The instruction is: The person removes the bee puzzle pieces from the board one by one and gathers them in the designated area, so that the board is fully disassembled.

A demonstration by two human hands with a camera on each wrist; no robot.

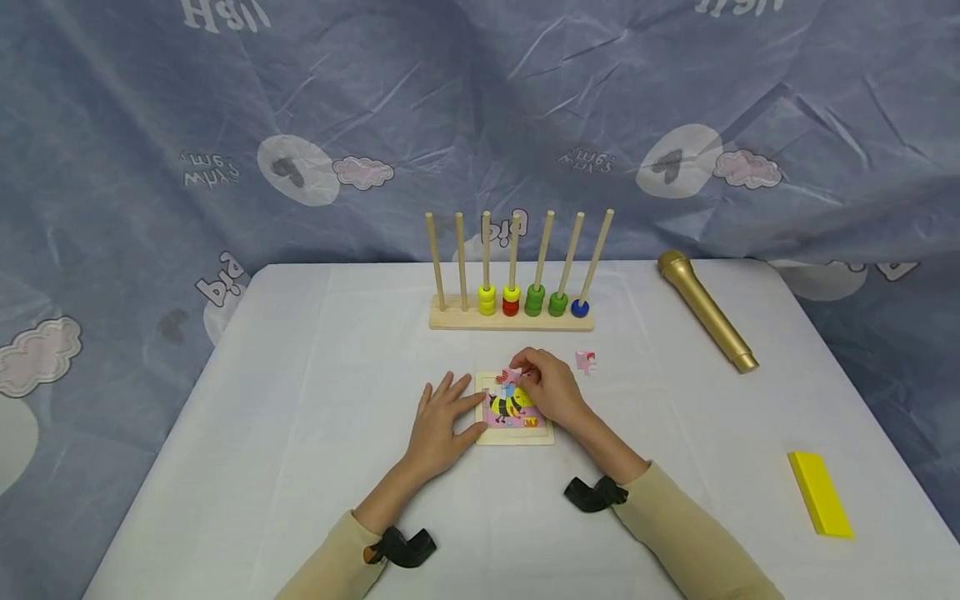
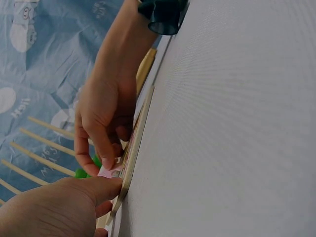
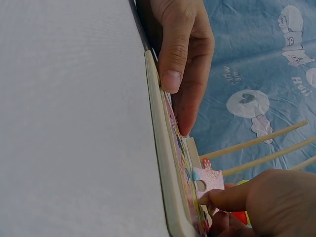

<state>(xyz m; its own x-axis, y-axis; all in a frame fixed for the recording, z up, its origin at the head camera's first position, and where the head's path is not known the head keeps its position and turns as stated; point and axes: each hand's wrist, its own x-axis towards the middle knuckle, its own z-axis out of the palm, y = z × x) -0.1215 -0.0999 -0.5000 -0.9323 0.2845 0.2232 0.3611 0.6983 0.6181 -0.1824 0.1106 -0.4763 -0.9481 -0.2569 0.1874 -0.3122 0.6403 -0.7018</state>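
A small wooden jigsaw puzzle [image 1: 514, 439] with a bee picture lies on the white table, framed by a pale wooden border. My left hand [image 1: 438, 429] touches its left border, fingers spread and mostly straight, with the thumb at the lower left corner. Between thumb and fingers, my right hand [image 1: 553, 393] pinches a pink puzzle piece [image 3: 211, 179]. In the right wrist view this piece stands tilted up at the upper part of the puzzle. Just beyond the right hand, another pink puzzle piece [image 1: 586, 362] lies loose on the table.
Behind the puzzle stands a wooden peg rack [image 1: 510, 324] with several upright rods and coloured beads. A gold microphone [image 1: 708, 312] lies at the back right, and a yellow block [image 1: 821, 495] sits near the right edge. A patterned blue-grey cloth [image 1: 480, 108] hangs behind the table.
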